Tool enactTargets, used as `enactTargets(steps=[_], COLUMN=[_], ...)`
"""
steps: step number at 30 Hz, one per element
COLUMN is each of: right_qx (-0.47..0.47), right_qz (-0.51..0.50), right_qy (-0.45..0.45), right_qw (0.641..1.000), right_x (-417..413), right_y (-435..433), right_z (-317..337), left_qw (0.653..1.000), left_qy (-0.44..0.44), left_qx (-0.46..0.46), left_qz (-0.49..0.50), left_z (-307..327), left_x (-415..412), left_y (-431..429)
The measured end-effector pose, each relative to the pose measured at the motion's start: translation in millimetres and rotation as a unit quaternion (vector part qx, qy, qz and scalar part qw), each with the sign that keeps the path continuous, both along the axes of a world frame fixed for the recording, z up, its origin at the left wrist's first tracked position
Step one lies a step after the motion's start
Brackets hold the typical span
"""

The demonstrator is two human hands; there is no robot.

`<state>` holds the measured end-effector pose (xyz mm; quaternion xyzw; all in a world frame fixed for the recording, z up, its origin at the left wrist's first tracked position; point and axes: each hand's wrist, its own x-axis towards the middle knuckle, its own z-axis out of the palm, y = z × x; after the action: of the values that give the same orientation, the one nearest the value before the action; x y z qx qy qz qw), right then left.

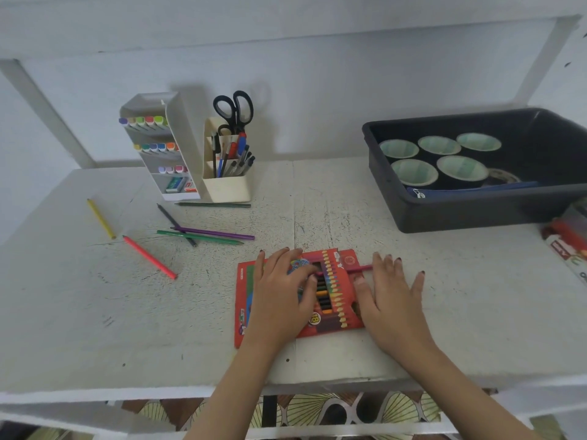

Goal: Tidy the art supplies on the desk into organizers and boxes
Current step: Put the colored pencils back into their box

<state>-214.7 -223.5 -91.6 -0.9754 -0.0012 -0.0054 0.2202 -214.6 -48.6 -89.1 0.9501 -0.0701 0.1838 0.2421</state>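
A red coloured-pencil box (344, 258) lies open near the desk's front edge, with pencils visible inside. My left hand (282, 300) rests flat on its left half, fingers straight. My right hand (387, 296) lies flat along its right side, fingers spread. A pink pencil (362, 268) lies across the box top, next to my right thumb and index finger. Loose pencils lie at left: yellow (101, 219), pink-red (149, 257), green (200, 237), purple (212, 233), dark grey (176, 225) and dark green (212, 204).
A white marker organizer (158, 147) and a cream pen holder (227, 185) with scissors (235, 109) stand at the back left. A black bin (476, 211) holding several cups (413, 171) sits at the back right. Red packages (568, 236) lie at the right edge.
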Motion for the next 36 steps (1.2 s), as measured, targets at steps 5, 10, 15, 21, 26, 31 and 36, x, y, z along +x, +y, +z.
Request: enactTargets(steps=[5,10,15,21,26,31,36], right_qx=[0.033,0.103,0.188,0.109,0.108,0.121,0.117], right_qz=[0.067,0.103,0.077,0.072,0.104,0.113,0.118], right_qy=[-0.02,-0.023,0.012,-0.062,-0.087,-0.093,-0.088], right_qw=[0.997,0.989,0.979,0.99,0.985,0.982,0.982], right_x=[-6.7,-9.5,-6.3,2.1,6.4,3.0,2.7], right_y=[8.8,20.4,15.7,22.3,42.0,53.9,57.1], right_z=[-2.9,-4.4,-2.4,9.2,19.5,16.5,15.7], left_qw=[1.0,1.0,0.998,0.991,0.946,0.869,0.867], left_qy=[-0.001,-0.004,-0.014,-0.025,0.029,0.201,0.255], left_qx=[-0.013,-0.03,-0.059,-0.126,-0.093,-0.046,-0.023], left_qz=[0.005,0.006,-0.004,0.035,0.31,0.45,0.428], left_z=[-0.1,-0.1,3.4,18.8,31.5,37.7,33.1], left_x=[0.7,1.7,1.5,7.3,14.8,23.6,20.8], left_y=[0.8,0.5,0.6,31.5,98.8,162.0,173.8])
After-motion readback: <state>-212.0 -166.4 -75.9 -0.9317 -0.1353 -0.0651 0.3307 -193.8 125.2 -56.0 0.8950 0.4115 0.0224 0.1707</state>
